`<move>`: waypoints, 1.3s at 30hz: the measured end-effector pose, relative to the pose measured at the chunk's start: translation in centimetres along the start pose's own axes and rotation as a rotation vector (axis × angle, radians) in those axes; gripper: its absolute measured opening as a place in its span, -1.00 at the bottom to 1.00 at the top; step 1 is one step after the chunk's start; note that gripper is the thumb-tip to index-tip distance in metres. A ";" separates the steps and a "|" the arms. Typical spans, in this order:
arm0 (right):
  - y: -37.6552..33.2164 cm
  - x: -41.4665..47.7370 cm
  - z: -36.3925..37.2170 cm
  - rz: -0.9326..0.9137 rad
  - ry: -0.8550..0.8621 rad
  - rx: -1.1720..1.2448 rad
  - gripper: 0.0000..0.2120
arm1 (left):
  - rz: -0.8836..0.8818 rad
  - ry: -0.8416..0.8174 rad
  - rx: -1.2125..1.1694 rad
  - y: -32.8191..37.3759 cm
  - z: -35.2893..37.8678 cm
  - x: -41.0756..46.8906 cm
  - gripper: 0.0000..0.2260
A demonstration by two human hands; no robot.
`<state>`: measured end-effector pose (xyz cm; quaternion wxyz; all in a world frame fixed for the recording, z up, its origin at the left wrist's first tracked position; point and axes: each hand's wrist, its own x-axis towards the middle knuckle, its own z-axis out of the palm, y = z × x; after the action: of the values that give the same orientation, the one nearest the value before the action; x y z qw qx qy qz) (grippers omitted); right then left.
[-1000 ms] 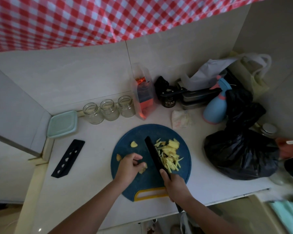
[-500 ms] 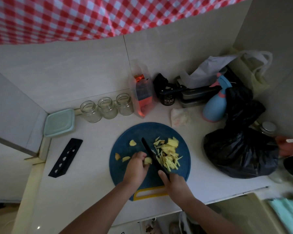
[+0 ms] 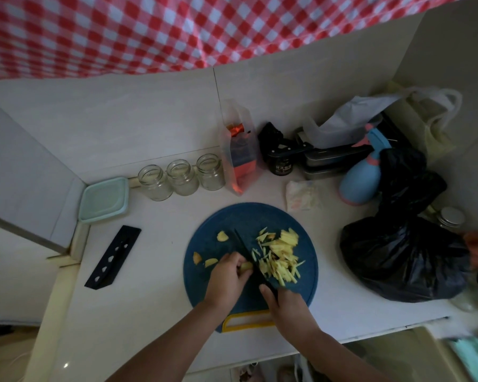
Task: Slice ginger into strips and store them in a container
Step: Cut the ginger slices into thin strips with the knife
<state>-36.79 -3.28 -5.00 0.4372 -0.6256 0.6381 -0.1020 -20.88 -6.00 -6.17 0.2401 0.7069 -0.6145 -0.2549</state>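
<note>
Judging it about halfway: left hand (image 3: 226, 274) is pinching a ginger piece (image 3: 246, 266) mid-board, right hand (image 3: 287, 304) is gripping the knife (image 3: 249, 255) on it. Strip pile (image 3: 280, 255) is sitting at 3 o'clock on the cutting board (image 3: 232, 216), loose slices (image 3: 221, 236) are waiting at 9 o'clock, and the lidded container (image 3: 104, 199) is sitting untouched at 10 o'clock.

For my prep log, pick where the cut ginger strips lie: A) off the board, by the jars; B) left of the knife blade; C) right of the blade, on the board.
C: the ginger strips lie right of the knife on the blue board; the left hand holds a ginger piece opposite.
</note>
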 end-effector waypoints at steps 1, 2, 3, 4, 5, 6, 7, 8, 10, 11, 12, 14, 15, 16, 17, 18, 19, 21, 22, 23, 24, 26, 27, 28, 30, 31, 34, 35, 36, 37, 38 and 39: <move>-0.1 0.0 0.0 0.002 -0.003 -0.003 -0.57 | -0.004 -0.003 0.007 0.1 0.0 0.1 -0.88; -0.1 0.0 0.1 0.002 -0.005 -0.007 -0.56 | -0.005 -0.005 0.014 0.1 0.0 0.1 -0.88; -0.1 -0.1 0.1 0.003 -0.009 -0.010 -0.55 | 0.000 -0.005 0.021 0.1 0.0 0.2 -0.88; -0.2 -0.1 0.0 -0.002 -0.012 -0.010 -0.55 | 0.009 -0.004 0.029 0.1 0.0 0.2 -0.88; -0.3 -0.2 -0.1 -0.003 -0.018 -0.007 -0.55 | 0.020 -0.004 0.036 0.0 0.0 0.1 -0.88; -0.3 -0.2 -0.3 -0.008 -0.021 -0.005 -0.55 | 0.032 -0.003 0.042 0.0 0.0 0.0 -0.88; -0.4 -0.3 -0.4 -0.010 -0.024 -0.002 -0.55 | 0.045 -0.001 0.049 0.0 -0.1 0.0 -0.89; -0.4 -0.3 -0.6 -0.014 -0.025 0.001 -0.56 | 0.060 0.001 0.059 0.0 -0.1 -0.1 -0.90; -0.5 -0.5 -0.7 -0.021 -0.026 0.010 -0.58 | 0.081 0.009 0.086 0.0 -0.1 -0.3 -0.91; -0.5 -0.6 -0.7 -0.027 -0.021 0.013 -0.58 | 0.089 0.014 0.101 0.1 -0.1 -0.3 -0.92; -0.5 -0.8 -0.7 -0.037 -0.007 0.015 -0.56 | 0.097 0.019 0.111 0.1 0.0 -0.4 -0.92; -0.6 -1.1 -0.7 -0.061 0.025 0.000 -0.44 | 0.115 0.026 0.124 0.0 0.0 -0.3 -0.92; -0.6 -1.2 -0.7 -0.063 0.034 -0.013 -0.35 | 0.123 0.026 0.133 0.0 0.1 -0.3 -0.92; -0.6 -1.3 -0.6 -0.063 0.038 -0.023 -0.29 | 0.130 0.026 0.143 0.0 0.1 -0.3 -0.92; -0.5 -1.4 -0.5 -0.058 0.043 -0.031 -0.27 | 0.135 0.028 0.152 0.0 0.2 -0.3 -0.92; -0.5 -1.5 -0.5 -0.058 0.047 -0.036 -0.27 | 0.141 0.030 0.157 -0.1 0.2 -0.4 -0.92; -0.5 -1.6 -0.4 -0.061 0.049 -0.043 -0.27 | 0.145 0.030 0.156 -0.1 0.2 -0.5 -0.91; -0.5 -1.8 -0.4 -0.075 0.049 -0.067 -0.35 | 0.149 0.029 0.153 -0.3 0.1 -0.6 -0.87; -0.5 -1.8 -0.4 -0.076 0.047 -0.079 -0.43 | 0.151 0.026 0.155 -0.3 0.1 -0.6 -0.86; -0.6 -1.9 -0.4 -0.069 0.040 -0.084 -0.52 | 0.157 0.026 0.155 -0.2 0.1 -0.6 -0.86; -0.7 -2.1 -0.4 -0.061 0.033 -0.077 -0.58 | 0.165 0.029 0.154 -0.2 0.1 -0.6 -0.86; -1.0 -2.3 -0.4 -0.049 0.021 -0.050 -0.61 | 0.175 0.030 0.162 -0.1 0.0 -0.6 -0.87; -1.0 -2.3 -0.3 -0.040 0.010 -0.032 -0.62 | 0.180 0.029 0.171 -0.1 0.0 -0.6 -0.87; -1.1 -2.4 -0.3 -0.034 0.003 -0.012 -0.62 | 0.186 0.026 0.177 -0.1 0.0 -0.6 -0.88; -1.2 -2.3 -0.3 -0.012 -0.012 0.028 -0.62 | 0.198 0.015 0.183 -0.3 0.0 -0.6 -0.89; -1.2 -2.2 -0.3 -0.005 -0.015 0.038 -0.62 | 0.207 0.012 0.183 -0.3 0.0 -0.5 -0.89; -1.2 -1.8 -0.1 0.012 -0.012 0.020 -0.60 | 0.224 0.009 0.178 -0.3 0.0 -0.4 -0.88; -1.2 -1.7 0.1 0.022 -0.021 0.025 -0.60 | 0.224 0.009 0.176 -0.2 0.0 -0.3 -0.88; -1.1 -1.5 0.2 0.031 -0.034 0.039 -0.59 | 0.226 0.010 0.173 -0.2 0.0 -0.3 -0.90; -1.1 -1.4 0.3 0.042 -0.049 0.053 -0.58 | 0.230 0.011 0.169 -0.3 0.0 -0.3 -0.91; -1.1 -1.2 0.4 0.050 -0.056 0.059 -0.58 | 0.233 0.013 0.161 -0.3 0.1 -0.3 -0.91; -1.0 -1.0 0.4 0.058 -0.058 0.064 -0.57 | 0.233 0.018 0.152 -0.4 0.1 -0.3 -0.89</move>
<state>-35.92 -2.42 -4.13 0.4779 -0.5952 0.6395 -0.0912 -20.69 -5.69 -6.46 0.2191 0.6491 -0.7079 -0.1717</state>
